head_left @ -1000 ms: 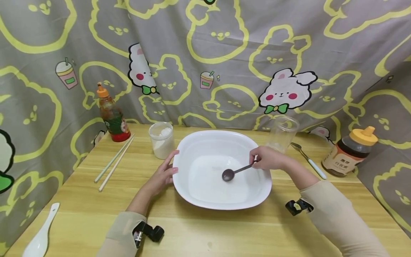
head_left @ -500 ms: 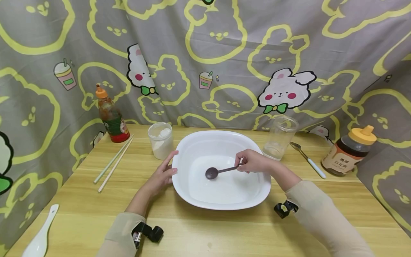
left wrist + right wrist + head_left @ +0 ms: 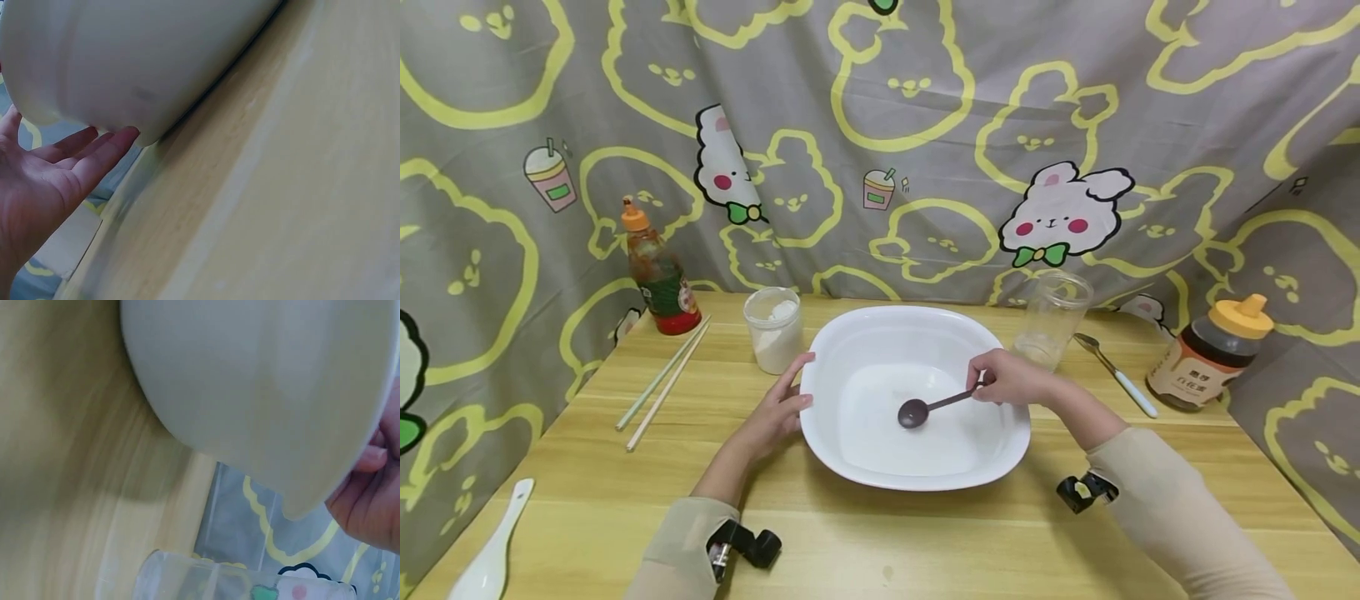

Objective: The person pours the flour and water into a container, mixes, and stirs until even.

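A home dining corner; wooden table [image 3: 880, 542], sauce bottle [image 3: 657, 275], honey bottle [image 3: 1212, 354], cartoon-rabbit curtain [image 3: 880, 150] behind.

white bowl [image 3: 917, 467] | upright, mid-table | dark spoon [image 3: 934, 405] tilted inside

light wooden table [image 3: 925, 542], plank grain. on it: white bowl [image 3: 880, 329] at centre; white-powder cup [image 3: 773, 329] just left of it; sauce bottle [image 3: 657, 271] and chopsticks [image 3: 662, 379] far left; white spoon [image 3: 486, 550] near left corner; clear jar [image 3: 1051, 321], metal spoon [image 3: 1116, 375], honey bottle [image 3: 1210, 354] on right.
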Demonstrator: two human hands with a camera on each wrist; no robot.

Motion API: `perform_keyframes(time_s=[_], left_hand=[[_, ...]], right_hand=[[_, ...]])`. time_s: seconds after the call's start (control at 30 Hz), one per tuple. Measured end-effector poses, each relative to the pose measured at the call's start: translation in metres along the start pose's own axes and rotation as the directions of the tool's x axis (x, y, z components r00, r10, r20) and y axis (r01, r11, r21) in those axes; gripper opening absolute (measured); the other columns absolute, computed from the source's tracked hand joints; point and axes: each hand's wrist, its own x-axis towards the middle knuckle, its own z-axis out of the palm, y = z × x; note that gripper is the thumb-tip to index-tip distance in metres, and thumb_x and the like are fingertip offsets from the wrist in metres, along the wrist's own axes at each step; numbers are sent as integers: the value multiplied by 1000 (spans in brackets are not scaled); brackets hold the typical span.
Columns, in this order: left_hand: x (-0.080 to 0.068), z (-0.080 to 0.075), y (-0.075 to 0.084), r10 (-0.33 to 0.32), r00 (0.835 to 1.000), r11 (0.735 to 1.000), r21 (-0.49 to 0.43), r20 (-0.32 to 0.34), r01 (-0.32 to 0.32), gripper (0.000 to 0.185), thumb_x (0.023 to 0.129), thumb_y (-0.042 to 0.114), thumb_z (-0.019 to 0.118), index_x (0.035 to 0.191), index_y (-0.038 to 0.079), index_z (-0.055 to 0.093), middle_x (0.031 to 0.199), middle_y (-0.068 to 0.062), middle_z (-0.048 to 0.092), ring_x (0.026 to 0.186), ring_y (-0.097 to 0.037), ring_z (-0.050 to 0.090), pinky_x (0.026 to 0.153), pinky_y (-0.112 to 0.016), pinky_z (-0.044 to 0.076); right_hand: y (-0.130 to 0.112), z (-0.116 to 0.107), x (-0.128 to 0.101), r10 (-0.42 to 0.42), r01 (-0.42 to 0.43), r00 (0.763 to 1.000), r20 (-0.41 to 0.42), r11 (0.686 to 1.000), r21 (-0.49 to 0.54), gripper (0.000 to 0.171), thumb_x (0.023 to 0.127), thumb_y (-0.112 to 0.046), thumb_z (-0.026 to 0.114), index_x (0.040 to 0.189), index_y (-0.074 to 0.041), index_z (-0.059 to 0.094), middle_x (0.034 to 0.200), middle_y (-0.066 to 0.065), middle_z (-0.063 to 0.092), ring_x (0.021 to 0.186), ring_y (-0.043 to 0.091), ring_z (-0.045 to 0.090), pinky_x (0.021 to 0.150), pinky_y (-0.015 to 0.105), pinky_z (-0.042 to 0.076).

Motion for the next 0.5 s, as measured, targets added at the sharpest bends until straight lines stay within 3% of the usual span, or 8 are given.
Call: perform_keyframes(time_s=[0.23, 0.37, 0.5], left_hand=[[0, 0, -1, 20, 1000, 999, -35, 17, -19, 66, 81, 7, 46, 138, 17, 13, 129, -31, 20, 101, -33, 44, 72, -44, 46], [0, 0, -1, 22, 1000, 999, -39, 13, -21, 66, 81, 7, 46, 137, 18, 15, 128, -31, 20, 101, -35, 44, 71, -43, 47], [0, 1, -1, 23, 1000, 999, -46, 12, -22, 66, 81, 7, 46, 137, 18, 14, 128, -32, 20, 102, -37, 43, 71, -42, 47]], right_hand=[[1, -10, 6, 116, -133, 985, -129, 982, -132, 4, 74, -1, 57, 77, -2, 59, 61, 3, 53, 50, 14, 46, 46, 25, 38], [0, -9, 16, 151, -165, 974, -168, 983, -75, 5, 74, -1, 57, 79, 0, 58, 60, 3, 51, 51, 14, 46, 48, 26, 38], [0, 2, 28, 103, -100, 984, -145, 995, 27, 5, 75, -1, 56, 79, 1, 58, 55, 3, 50, 49, 13, 45, 47, 25, 37]])
